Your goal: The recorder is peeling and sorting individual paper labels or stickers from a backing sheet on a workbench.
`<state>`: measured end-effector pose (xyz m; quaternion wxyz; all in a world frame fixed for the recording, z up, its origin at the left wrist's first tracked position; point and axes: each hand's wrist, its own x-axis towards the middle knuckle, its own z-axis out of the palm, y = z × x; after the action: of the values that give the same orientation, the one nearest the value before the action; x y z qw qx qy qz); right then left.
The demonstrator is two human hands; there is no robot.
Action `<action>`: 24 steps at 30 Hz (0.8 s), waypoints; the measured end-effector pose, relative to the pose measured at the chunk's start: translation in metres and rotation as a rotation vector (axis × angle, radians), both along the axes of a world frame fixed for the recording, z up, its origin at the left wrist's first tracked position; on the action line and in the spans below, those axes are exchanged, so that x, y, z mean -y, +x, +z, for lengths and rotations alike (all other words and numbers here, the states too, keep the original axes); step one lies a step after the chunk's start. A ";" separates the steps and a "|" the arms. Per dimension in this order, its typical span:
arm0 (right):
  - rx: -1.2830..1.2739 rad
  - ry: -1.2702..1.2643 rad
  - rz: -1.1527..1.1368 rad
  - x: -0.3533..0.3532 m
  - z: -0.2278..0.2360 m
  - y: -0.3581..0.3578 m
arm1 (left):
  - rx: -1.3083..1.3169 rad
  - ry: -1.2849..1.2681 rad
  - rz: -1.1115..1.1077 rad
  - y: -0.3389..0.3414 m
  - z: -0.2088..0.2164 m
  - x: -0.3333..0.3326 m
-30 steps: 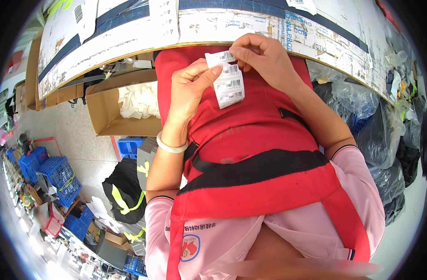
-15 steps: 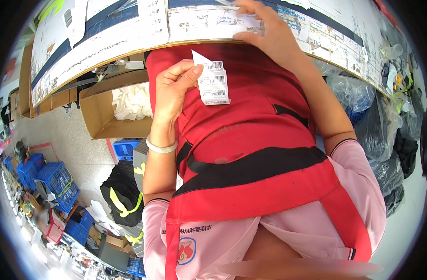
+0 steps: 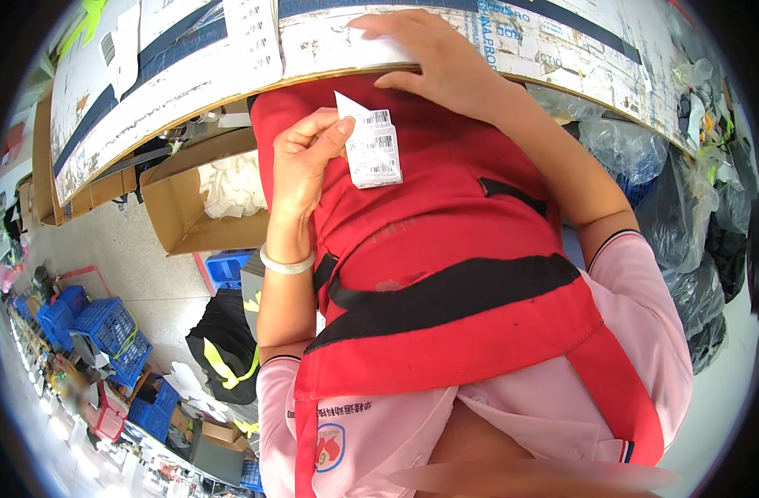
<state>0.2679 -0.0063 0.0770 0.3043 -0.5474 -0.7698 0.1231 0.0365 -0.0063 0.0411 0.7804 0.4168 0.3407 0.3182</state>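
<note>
My left hand [image 3: 305,158] is closed, with thumb and fingers pinching a folded strip of white barcode labels [image 3: 374,158] in front of my red apron [image 3: 446,207]. The strip's top corner sticks up in a point above the thumb. Over the near edge of the worktable [image 3: 329,46], my right hand [image 3: 446,62] has its fingers stretched out and the thumb apart. I see nothing held in it; its underside is hidden. Left of it, a long white label sheet [image 3: 251,37] lies on the table.
Another white label sheet [image 3: 129,50] lies further left on the table. Below the table's left part stands an open cardboard box [image 3: 168,216] with white material inside. Clear plastic bags [image 3: 670,216] are heaped at the right. Blue crates [image 3: 114,336] stand on the floor at left.
My right hand has moved left along the table edge, its fingers still apart. My left hand keeps the label strip, tilted slightly differently and shifted a little left.
</note>
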 end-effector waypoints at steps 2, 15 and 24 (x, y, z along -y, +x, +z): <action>0.021 -0.083 0.143 -0.008 0.003 -0.008 | -0.002 0.001 -0.002 0.001 0.002 0.000; 0.077 -0.166 0.237 -0.022 0.000 -0.018 | 0.033 -0.025 -0.007 -0.001 -0.001 0.003; -0.044 -0.127 0.207 -0.019 0.008 -0.008 | 0.044 -0.040 0.000 0.001 -0.002 0.004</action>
<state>0.2598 0.0129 0.0851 0.2715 -0.4805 -0.8058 0.2146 0.0376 -0.0105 0.0394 0.7958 0.3941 0.3296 0.3206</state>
